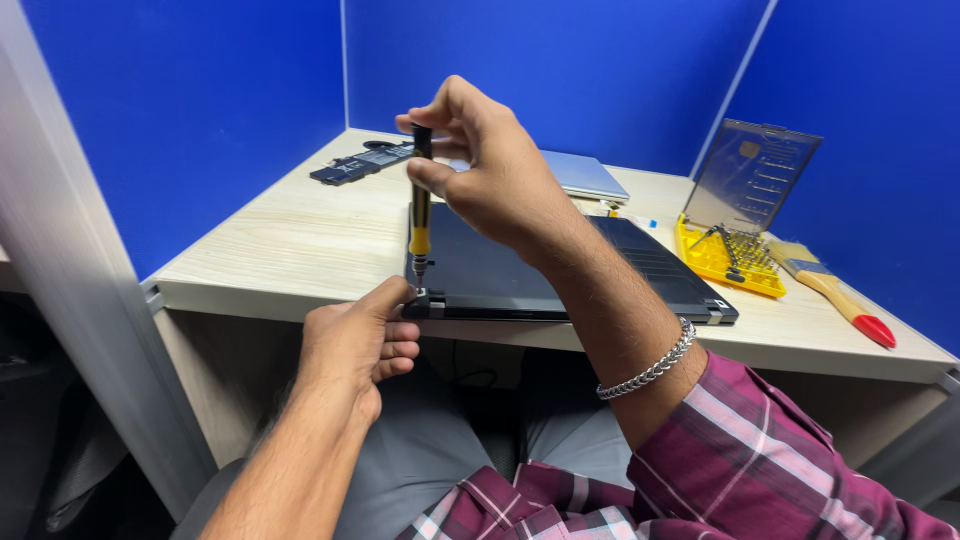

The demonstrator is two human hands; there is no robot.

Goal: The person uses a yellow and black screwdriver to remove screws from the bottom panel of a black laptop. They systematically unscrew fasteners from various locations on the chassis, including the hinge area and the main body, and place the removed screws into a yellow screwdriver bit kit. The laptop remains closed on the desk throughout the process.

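Right hand (pixel 495 170): raised above the near-left corner of the laptop, fingertips pinched around the top of a screwdriver
Screwdriver (pixel 421 225): black and yellow, upright, its tip down on the laptop's near-left corner
Left hand (pixel 355 345): at the counter's front edge, fingers curled under, thumb pressed against the laptop's near-left corner just beside the screwdriver tip; it grips nothing
Laptop (pixel 520 275): dark, lying flat on the counter, its front edge at the counter's front edge
Counter (pixel 290 245): pale wood grain, set between blue partition walls
Bit set (pixel 725 255): yellow tray of bits with its clear lid standing open, right of the laptop
Brush (pixel 825 285): wooden handle with a red end, lying just right of the bit set
Silver cover (pixel 585 175): flat, lying behind the laptop
Dark flat part (pixel 360 163): at the far left of the counter, well apart from the laptop
Bracelet (pixel 650 368): silver chain on the right wrist, above a plaid sleeve
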